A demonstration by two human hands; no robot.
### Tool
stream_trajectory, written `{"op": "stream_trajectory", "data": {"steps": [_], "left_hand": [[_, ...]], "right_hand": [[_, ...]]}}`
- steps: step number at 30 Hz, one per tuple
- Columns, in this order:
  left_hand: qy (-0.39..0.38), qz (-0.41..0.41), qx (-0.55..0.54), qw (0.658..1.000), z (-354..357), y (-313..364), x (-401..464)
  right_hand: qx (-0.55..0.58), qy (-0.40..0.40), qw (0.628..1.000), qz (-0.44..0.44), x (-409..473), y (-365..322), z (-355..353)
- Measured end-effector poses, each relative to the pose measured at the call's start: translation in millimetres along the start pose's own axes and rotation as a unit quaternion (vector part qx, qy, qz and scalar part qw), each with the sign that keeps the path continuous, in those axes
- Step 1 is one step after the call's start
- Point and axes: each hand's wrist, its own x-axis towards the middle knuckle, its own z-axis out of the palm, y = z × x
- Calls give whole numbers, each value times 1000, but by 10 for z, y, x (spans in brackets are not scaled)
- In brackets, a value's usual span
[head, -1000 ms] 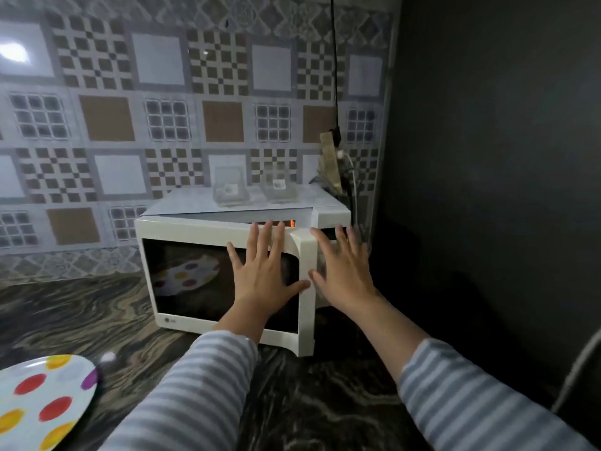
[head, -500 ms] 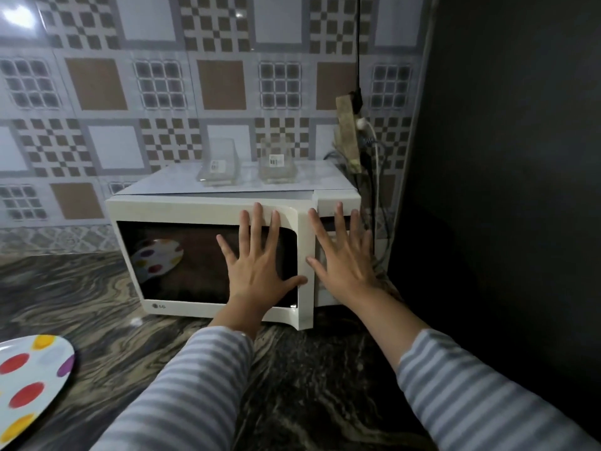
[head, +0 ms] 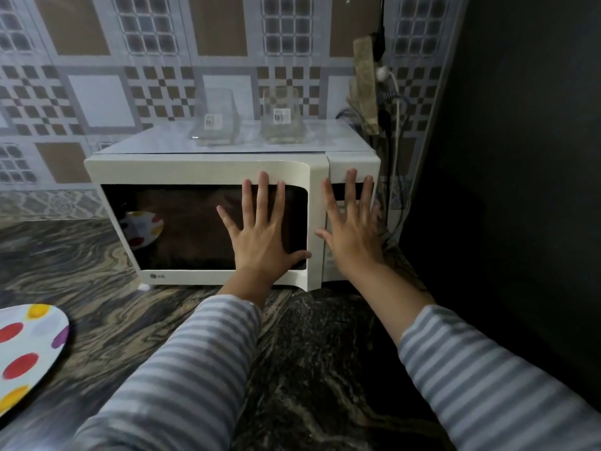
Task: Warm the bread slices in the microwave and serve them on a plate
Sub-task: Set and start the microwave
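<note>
A white microwave (head: 201, 172) stands on the dark marbled counter against the tiled wall, its door flush with the body. My left hand (head: 260, 236) presses flat on the right part of the dark door window, fingers straight and spread. My right hand (head: 353, 231) lies flat on the control panel beside the door, fingers spread. A white plate with coloured dots (head: 24, 349) sits on the counter at the lower left; its reflection shows in the door glass. No bread slices are visible; the inside of the microwave is dark.
Two clear glass containers (head: 216, 120) (head: 281, 117) stand on top of the microwave. Cables and a plug board (head: 366, 83) hang at its right. A dark wall (head: 520, 157) closes the right side. The counter (head: 309, 353) runs in front.
The microwave door was ajar with light showing inside; my left hand has pushed it flush. My right hand has settled flat on the control panel.
</note>
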Motion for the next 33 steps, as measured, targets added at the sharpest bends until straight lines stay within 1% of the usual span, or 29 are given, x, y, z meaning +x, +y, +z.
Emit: {"op": "stream_trajectory", "data": {"steps": [4,12,16,20,23,26,30,33], "left_hand": [[-3,-3,0,1000,28,-5,45],[-9,-10,-6,1000,115,59,139],[-3,-9,-6,1000,117,60,125],[7,-5,-6,1000,118,74,74],[-14,-3,-10,1000,207,61,-89],[-57,8,-27,998,373,63,-367],[-138,13,-48,989,613,98,-737],[-186,16,-68,980,799,109,-955]], "right_hand": [[-5,40,999,3,13,-12,90],[-46,65,997,4,13,9,214],[-56,58,997,2,5,5,190],[-53,35,998,1,-45,5,99],[-21,-5,1000,-1,-233,20,69],[-2,-58,998,39,-579,28,157],[-23,-157,984,77,-974,75,340],[-23,-171,981,87,-1099,121,434]]}}
